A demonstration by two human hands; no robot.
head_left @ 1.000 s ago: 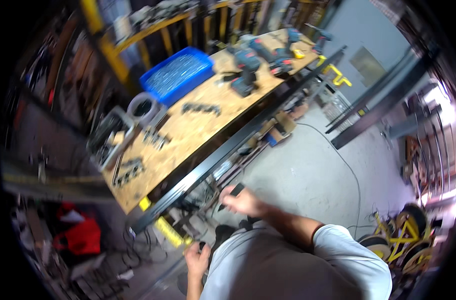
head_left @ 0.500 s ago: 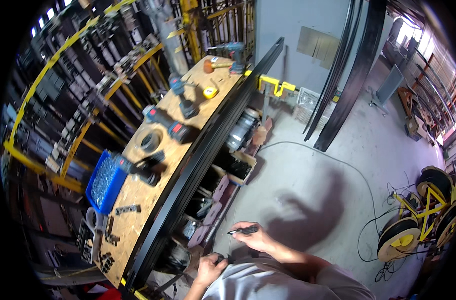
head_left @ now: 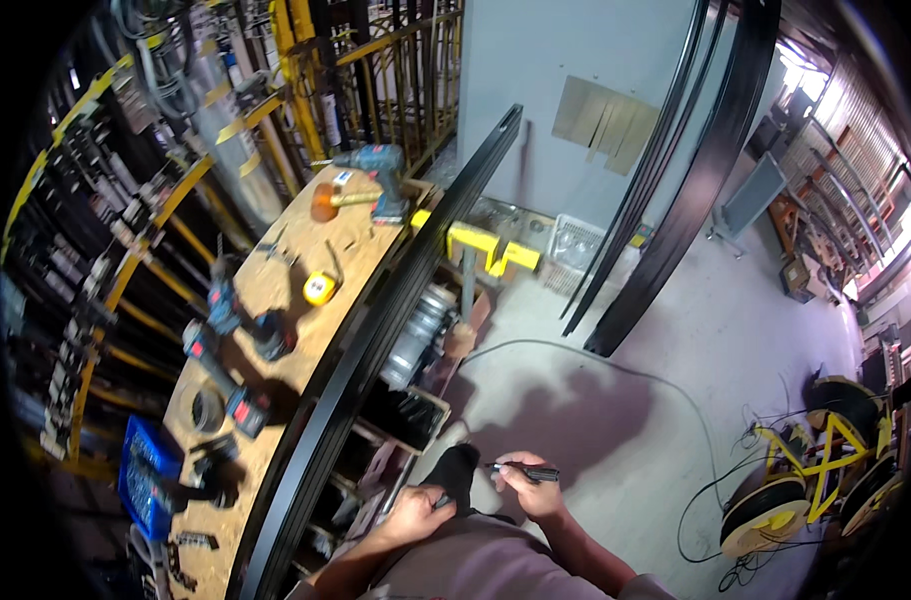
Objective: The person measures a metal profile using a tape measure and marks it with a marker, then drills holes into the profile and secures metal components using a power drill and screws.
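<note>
Currently, a slim black marker pen (head_left: 531, 471) is held in the right hand (head_left: 535, 495), to the right of the near half of the long black metal profile (head_left: 367, 350); it is pinched between thumb and fingers, with its narrow end pointed toward that profile. The left hand (head_left: 410, 515) is held closer to the profile, also on its right, with the fingers curled narrowly around a small dark piece (head_left: 442, 501); whether this is a pen cap cannot be told. Neither hand is laid on the profile. Along the left side of the profile, a wooden bench top (head_left: 315, 232) can be seen. Left of the profile's far half, a yellow tape measure (head_left: 319, 289), an orange-headed mallet (head_left: 325, 202) and a blue cordless drill (head_left: 375, 165) are set out, the drill being placed farthest along. Left of its middle, two more cordless power tools are laid near each other, and farther left of its near half a blue bin (head_left: 145, 480) is seen, its small contents blurred. Under the profile's far part, a yellow bracket (head_left: 490, 247) is seen jutting out to the right. Well to the right of the profile, dark upright bars (head_left: 685, 190) are stood on the floor, and black cable (head_left: 765, 515) is wound on a reel.
</note>
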